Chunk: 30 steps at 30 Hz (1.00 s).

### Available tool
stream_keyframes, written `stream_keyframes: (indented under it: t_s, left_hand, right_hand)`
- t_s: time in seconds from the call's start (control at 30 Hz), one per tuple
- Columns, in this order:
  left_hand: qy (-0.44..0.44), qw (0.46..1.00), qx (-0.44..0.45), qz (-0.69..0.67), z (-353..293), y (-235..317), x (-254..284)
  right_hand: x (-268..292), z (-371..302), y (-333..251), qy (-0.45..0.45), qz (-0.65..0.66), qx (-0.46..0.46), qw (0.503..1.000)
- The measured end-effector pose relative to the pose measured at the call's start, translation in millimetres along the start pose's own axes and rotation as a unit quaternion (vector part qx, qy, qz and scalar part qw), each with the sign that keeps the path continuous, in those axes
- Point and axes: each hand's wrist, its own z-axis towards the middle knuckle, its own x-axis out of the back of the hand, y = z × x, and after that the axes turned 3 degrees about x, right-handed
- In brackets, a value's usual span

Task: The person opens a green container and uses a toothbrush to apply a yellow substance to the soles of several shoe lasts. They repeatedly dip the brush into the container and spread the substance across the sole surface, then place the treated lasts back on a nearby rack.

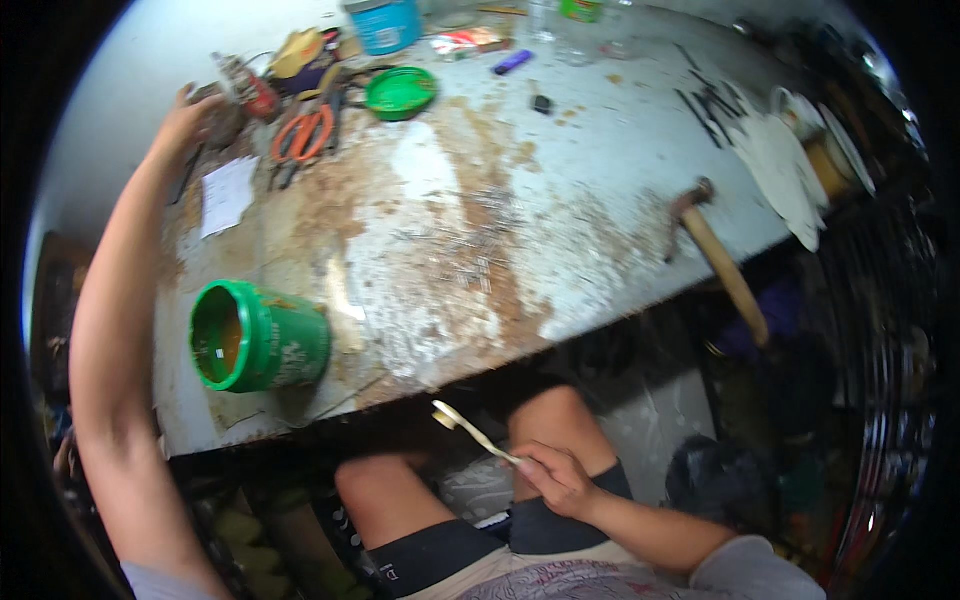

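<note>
My right hand point(557, 478), above my lap, is closed on the handle of a pale toothbrush point(470, 430). The brush head points up and left, just off the table's front edge. At the far left of the table my left hand point(190, 117) is stretched out, with its fingers curled round a dark, rounded object point(222, 122) whose kind I cannot make out. A red and white bottle point(250, 88) leans right beside it. Near the left front, a green plastic tub point(290, 338) lies tipped, its mouth facing left and some brown stuff inside. Many thin metal pieces point(465, 240) lie scattered mid-table.
Orange-handled pliers point(303, 135), a paper slip point(229, 195) and a green lid point(401, 92) are near my left hand. A hammer point(725, 262) overhangs the right front edge, with white gloves point(780, 170) behind it. At the back are a blue tub point(384, 27) and a purple lighter point(512, 62).
</note>
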Motion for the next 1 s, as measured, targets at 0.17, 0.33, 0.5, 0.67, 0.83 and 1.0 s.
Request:
stream_keyframes:
  t_s: [0.17, 0.33, 0.5, 0.67, 0.83, 1.0]
  left_hand:
    - [-0.01, 0.988, -0.142, -0.06, -72, 32, 17]
    - [0.017, 0.957, -0.287, -0.03, -201, 82, 7]
    - [-0.107, 0.948, -0.288, -0.079, -344, 102, -5]
    - [-0.212, 0.933, -0.196, -0.214, -478, 51, -23]
    - [-0.199, 0.902, -0.001, -0.384, -566, -13, -91]
    - [-0.217, 0.86, 0.129, -0.443, -628, -38, -131]
  right_hand:
    - [-3, -3, 4, 0.033, 0.055, 0.044, 0.997]
    - [-6, -11, 4, 0.036, 0.213, 0.018, 0.976]
    - [17, -25, -20, 0.172, 0.087, 0.089, 0.977]
    - [137, -44, -63, 0.384, -0.017, 0.251, 0.888]
    - [244, -29, -68, 0.378, 0.033, 0.284, 0.88]
    - [249, 32, -77, 0.327, -0.046, 0.325, 0.886]
